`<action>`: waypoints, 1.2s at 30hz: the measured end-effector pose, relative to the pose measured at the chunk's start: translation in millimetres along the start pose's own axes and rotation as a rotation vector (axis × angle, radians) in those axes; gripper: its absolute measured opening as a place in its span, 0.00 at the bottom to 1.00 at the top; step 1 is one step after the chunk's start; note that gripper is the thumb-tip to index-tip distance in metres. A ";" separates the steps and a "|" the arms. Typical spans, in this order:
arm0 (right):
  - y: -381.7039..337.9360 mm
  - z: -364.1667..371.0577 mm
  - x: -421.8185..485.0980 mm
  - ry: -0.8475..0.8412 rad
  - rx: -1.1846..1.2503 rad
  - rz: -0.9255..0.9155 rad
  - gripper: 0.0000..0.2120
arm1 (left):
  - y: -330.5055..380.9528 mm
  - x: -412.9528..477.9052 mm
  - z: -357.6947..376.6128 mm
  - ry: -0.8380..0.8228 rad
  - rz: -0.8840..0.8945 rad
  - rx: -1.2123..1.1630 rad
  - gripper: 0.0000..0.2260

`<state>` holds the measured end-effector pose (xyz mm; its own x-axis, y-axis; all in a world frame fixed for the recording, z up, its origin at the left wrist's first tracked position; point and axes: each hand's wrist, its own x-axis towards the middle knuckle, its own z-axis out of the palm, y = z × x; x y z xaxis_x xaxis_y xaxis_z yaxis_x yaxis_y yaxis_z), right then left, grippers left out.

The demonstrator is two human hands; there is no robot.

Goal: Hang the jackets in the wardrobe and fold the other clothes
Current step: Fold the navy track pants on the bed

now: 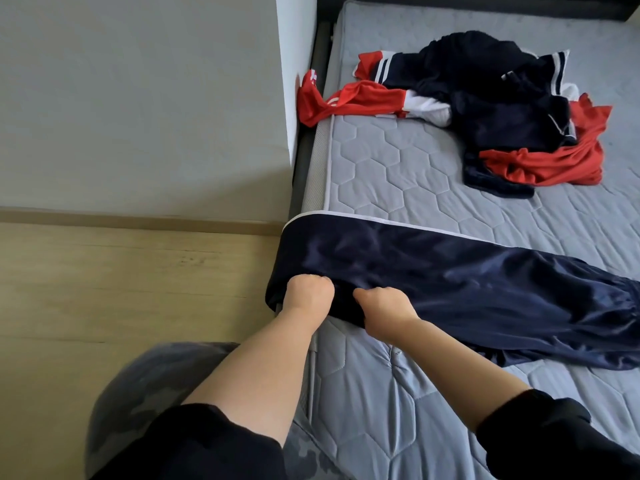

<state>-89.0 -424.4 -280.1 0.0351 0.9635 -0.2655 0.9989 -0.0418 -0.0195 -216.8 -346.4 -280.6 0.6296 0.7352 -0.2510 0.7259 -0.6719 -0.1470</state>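
At mattress edge: navy track trousers [450,282] laid flat, near end draped over the side.
Long axis: run rightward across the mattress [398,161], away from both hands; far end nearer the right arm.
Left hand [310,294]: clenched on the overhanging end.
Right hand [384,311]: fabric gripped just beside the left.
Pile of sportswear [485,109]: red, navy and white, heaped farther up, well apart.

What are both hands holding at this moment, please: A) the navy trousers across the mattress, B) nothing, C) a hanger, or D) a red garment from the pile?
A: the left hand and the right hand both grip the near edge of the navy trousers lying across the mattress, apart from the pile of clothes.
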 end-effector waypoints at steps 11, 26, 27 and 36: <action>17.8 -3.5 -1.9 0.074 0.108 -0.012 0.06 | -15.2 24.5 10.9 0.198 -0.044 -0.083 0.11; 10.7 25.9 -3.3 0.042 0.070 0.022 0.06 | -85.5 5.2 17.2 -0.424 -0.495 -0.034 0.12; 10.6 27.9 -6.0 0.058 0.098 0.013 0.06 | -80.6 2.8 15.5 -0.508 -0.480 0.003 0.12; 30.3 33.8 -51.4 0.167 0.187 0.011 0.08 | 0.3 18.3 -25.6 0.042 0.004 -0.105 0.10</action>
<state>-61.5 -484.1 -299.6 0.0657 0.9924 -0.1045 0.9762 -0.0856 -0.1993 -197.9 -330.9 -260.7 0.6418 0.7373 -0.2110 0.7472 -0.6631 -0.0443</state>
